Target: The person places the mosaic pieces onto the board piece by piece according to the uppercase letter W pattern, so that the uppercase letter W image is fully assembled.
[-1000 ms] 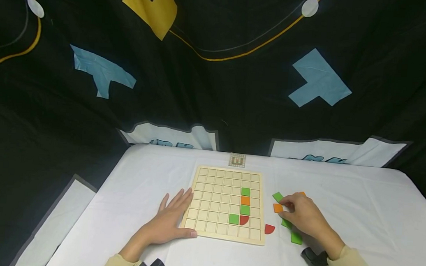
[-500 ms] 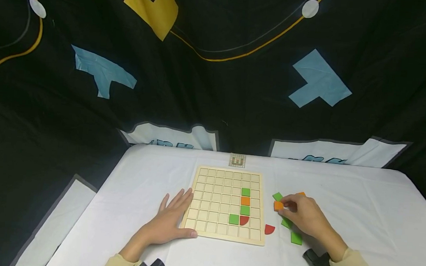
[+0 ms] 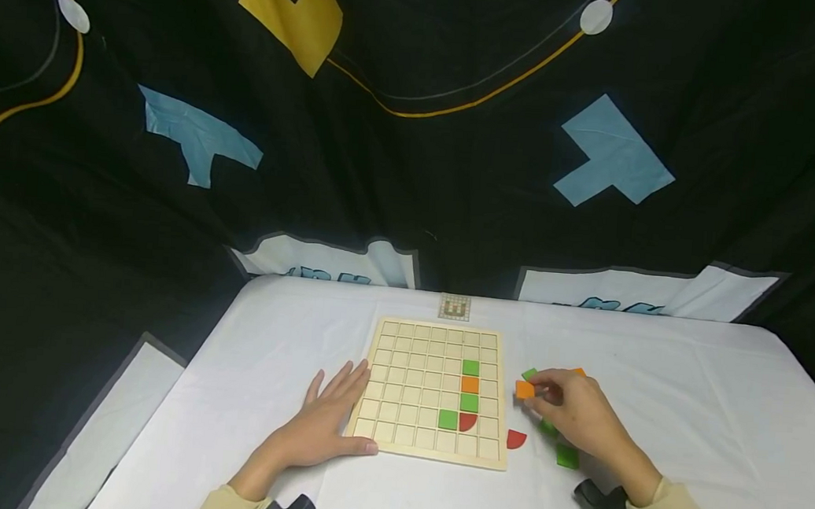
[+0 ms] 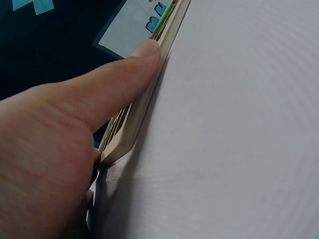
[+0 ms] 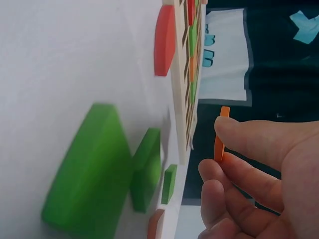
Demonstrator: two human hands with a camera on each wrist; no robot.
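Between its thumb and fingertips my right hand (image 3: 577,408) pinches an orange square tile (image 3: 524,390), just right of the wooden grid board (image 3: 413,381). The right wrist view has that orange tile (image 5: 222,134) edge-on. My left hand (image 3: 320,426) rests at the board's lower left corner with fingers spread, its thumb (image 4: 142,62) on the front edge in the left wrist view. In the board's cells lie green tiles, such as one green tile (image 3: 448,420), an orange tile (image 3: 469,384) and a red quarter-circle tile (image 3: 467,423).
A loose red quarter-circle tile (image 3: 516,439) lies beside the board's right edge. Green tiles, one a green square (image 3: 567,456), lie under and around my right hand, with an orange tile (image 3: 579,371) behind it. A small patterned card (image 3: 454,307) sits beyond the board.
My right hand has picked up the orange tile from among the loose tiles and moved it slightly left toward the board. The left hand has stayed in place.
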